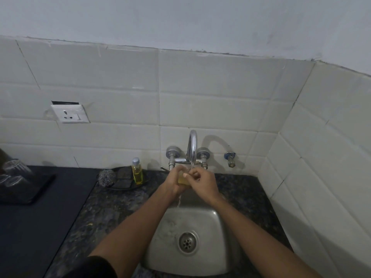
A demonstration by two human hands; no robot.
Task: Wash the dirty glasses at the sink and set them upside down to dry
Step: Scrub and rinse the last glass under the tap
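Rinsing under the tap (192, 146): left hand (174, 180) grips the upright glass (183, 175); right hand (202, 182) pinches its rim.

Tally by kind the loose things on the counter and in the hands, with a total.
Glass under the tap, held by both hands: 1
Upturned glasses on the dark tray at left: 3 visible
Soap bottle: 1
Steel scourer: 1
Total: 6
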